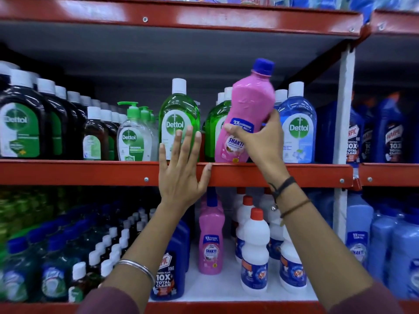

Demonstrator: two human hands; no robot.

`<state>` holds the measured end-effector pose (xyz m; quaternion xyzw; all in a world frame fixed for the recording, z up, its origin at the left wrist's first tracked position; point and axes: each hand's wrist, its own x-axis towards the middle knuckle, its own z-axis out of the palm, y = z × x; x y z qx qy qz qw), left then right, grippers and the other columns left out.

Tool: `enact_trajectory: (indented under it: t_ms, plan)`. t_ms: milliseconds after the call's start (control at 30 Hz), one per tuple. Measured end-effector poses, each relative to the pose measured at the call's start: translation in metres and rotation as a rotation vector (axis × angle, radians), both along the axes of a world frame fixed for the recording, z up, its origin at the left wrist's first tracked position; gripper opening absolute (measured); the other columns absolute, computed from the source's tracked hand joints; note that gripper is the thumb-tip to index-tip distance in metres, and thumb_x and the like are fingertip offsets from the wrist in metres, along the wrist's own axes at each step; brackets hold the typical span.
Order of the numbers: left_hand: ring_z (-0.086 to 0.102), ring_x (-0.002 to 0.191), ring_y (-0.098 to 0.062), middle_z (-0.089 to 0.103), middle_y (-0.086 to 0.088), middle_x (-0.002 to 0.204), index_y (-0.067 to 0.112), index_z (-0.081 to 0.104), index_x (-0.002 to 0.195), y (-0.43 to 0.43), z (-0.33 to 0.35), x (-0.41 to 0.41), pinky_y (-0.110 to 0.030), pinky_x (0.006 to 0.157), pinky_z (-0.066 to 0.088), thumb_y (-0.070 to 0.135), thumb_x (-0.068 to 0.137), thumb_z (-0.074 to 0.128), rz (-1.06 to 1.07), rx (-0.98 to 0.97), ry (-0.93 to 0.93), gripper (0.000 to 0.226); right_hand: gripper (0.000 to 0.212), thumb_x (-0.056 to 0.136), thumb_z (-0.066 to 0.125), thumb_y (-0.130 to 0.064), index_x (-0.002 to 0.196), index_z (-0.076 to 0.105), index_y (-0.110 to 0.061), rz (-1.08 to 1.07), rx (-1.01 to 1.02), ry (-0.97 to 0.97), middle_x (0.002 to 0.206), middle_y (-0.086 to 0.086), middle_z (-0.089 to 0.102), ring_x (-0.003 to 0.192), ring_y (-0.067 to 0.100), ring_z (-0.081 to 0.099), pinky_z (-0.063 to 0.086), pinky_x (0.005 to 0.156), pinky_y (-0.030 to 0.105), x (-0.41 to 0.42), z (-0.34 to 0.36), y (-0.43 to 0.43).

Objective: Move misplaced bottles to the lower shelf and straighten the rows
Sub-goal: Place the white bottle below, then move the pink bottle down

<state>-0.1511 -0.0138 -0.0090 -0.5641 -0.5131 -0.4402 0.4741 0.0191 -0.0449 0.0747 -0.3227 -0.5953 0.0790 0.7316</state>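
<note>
A pink Shakti bottle [246, 114] with a blue cap stands tilted at the front of the middle shelf [90, 172], among green and blue Dettol bottles. My right hand [260, 141] grips its lower body. My left hand [181, 166] is spread flat, fingers apart, against a green Dettol bottle [179, 109], with the thumb on the shelf's red edge. On the lower shelf [210, 288] another pink Shakti bottle [211, 239] stands upright, between a blue Harpic bottle [169, 268] and white red-capped bottles [255, 252].
Dark brown Dettol bottles [22, 123] and clear pump bottles [133, 134] fill the middle shelf's left. Blue Harpic bottles [385, 137] stand beyond the white upright post [342, 109]. The lower shelf's left holds several rows of small capped bottles [56, 257]. Pale blue bottles [385, 245] stand at lower right.
</note>
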Motion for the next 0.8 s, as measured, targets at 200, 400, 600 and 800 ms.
enact_trajectory:
  t_ms: [200, 400, 600, 800]
  plan:
    - [0.007, 0.148, -0.019, 0.014, -0.003, 0.16, 0.018, 0.017, 0.152, 0.001, -0.001, 0.0, -0.05, 0.119, 0.007, 0.053, 0.095, 0.022, -0.005, 0.006, 0.001, 0.067, 0.076, 0.055, 0.086, -0.037, 0.119, 0.045, -0.025, 0.107, 0.214, 0.215, 0.104, -0.015, 0.062, 0.092, 0.003, 0.066, 0.055, 0.077, 0.023, 0.024, -0.017, -0.05]
    - [0.008, 0.148, -0.02, 0.015, -0.005, 0.16, 0.017, 0.016, 0.152, -0.001, -0.001, 0.002, -0.049, 0.119, 0.006, 0.049, 0.096, 0.022, -0.023, -0.009, -0.018, 0.065, 0.066, 0.05, 0.084, -0.034, 0.108, 0.056, -0.023, 0.302, -0.025, 0.079, 0.101, -0.002, 0.07, 0.087, 0.012, 0.071, 0.058, 0.072, 0.027, 0.047, -0.05, -0.076]
    - [0.011, 0.147, -0.019, 0.019, -0.003, 0.159, 0.024, 0.018, 0.151, 0.001, -0.003, 0.02, -0.05, 0.118, 0.007, 0.034, 0.094, 0.03, -0.1, 0.004, 0.022, 0.059, 0.075, 0.041, 0.086, -0.037, 0.109, 0.058, -0.021, 0.318, -0.294, -0.068, 0.095, -0.002, 0.073, 0.081, 0.01, 0.072, 0.059, 0.07, 0.032, 0.039, -0.118, -0.054]
    - [0.014, 0.147, -0.023, 0.022, -0.003, 0.159, 0.024, 0.02, 0.151, 0.006, -0.004, 0.017, -0.052, 0.118, 0.011, 0.043, 0.096, 0.029, -0.055, 0.02, 0.042, 0.059, 0.077, 0.046, 0.088, -0.039, 0.113, 0.053, -0.023, 0.216, -0.471, -0.156, 0.101, -0.002, 0.071, 0.084, 0.012, 0.07, 0.06, 0.075, 0.042, 0.01, -0.187, -0.015]
